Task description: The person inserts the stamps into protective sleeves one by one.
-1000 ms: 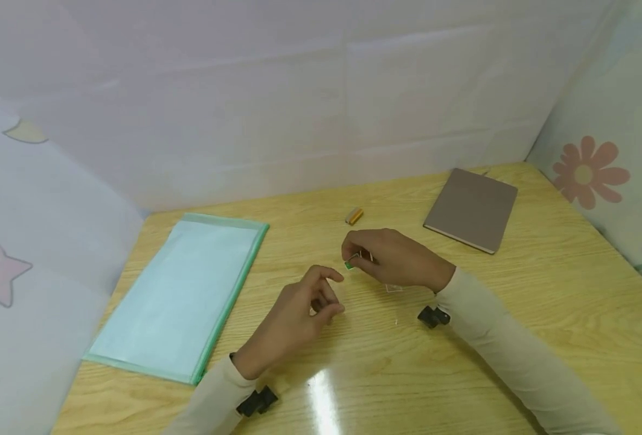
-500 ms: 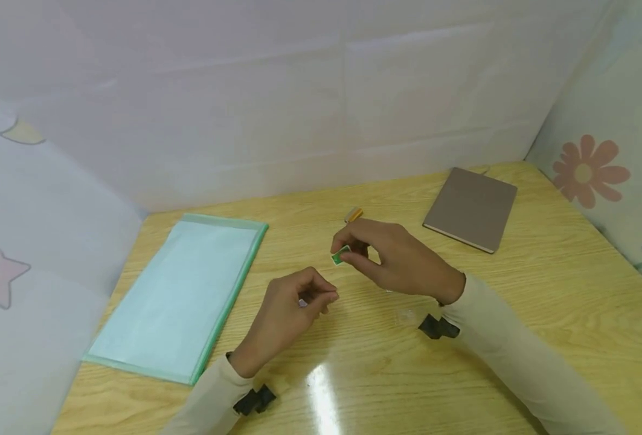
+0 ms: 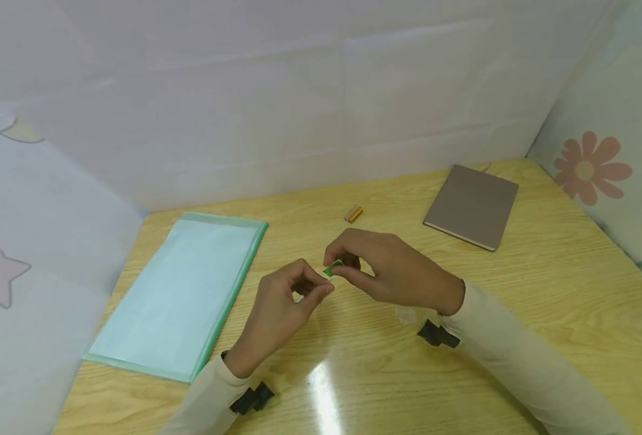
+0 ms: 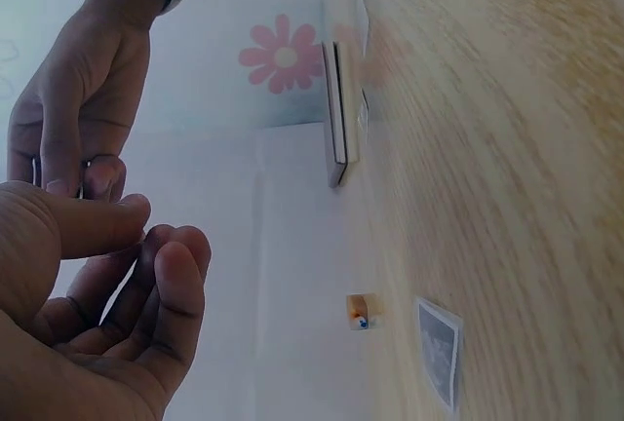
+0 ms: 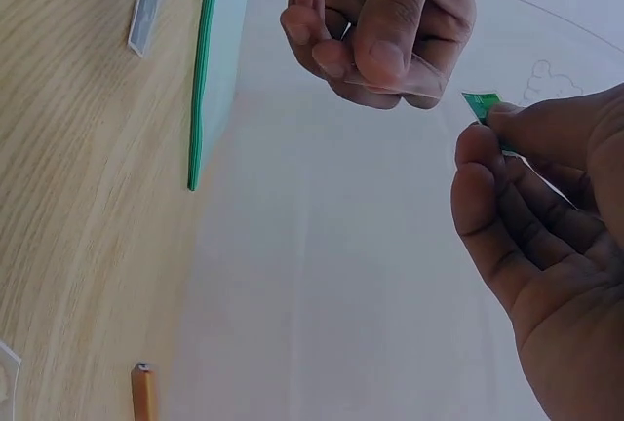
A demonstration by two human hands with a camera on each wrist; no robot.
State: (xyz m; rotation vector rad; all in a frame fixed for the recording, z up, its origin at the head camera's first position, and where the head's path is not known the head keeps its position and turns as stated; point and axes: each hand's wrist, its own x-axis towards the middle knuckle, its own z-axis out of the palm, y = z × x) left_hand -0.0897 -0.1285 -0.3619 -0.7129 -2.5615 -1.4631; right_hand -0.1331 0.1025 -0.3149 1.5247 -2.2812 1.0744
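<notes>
My right hand (image 3: 399,266) pinches a small green stamp-like piece with a pale border (image 3: 332,268) between thumb and fingertips. Close beside it, my left hand (image 3: 279,305) has its thumb and index fingertips together. In the right wrist view a thin clear piece of plastic (image 5: 421,80) shows at the left thumb, and the green piece stands a short way from it. Beneath the left hand, a small grey picture with a white border (image 4: 439,355) lies on the table. A clear plastic piece (image 3: 406,315) lies under the right wrist.
A pale green zip folder (image 3: 179,296) lies on the left of the wooden table (image 3: 386,386). A brown notebook (image 3: 470,207) rests at the back right. A small orange and grey block (image 3: 354,213) sits behind the hands. Printed cloth walls (image 3: 244,103) border the table.
My right hand has moved left with the green piece, towards the left hand. The left thumb and index finger, apart earlier, have come together. The clear piece under the right wrist has become visible.
</notes>
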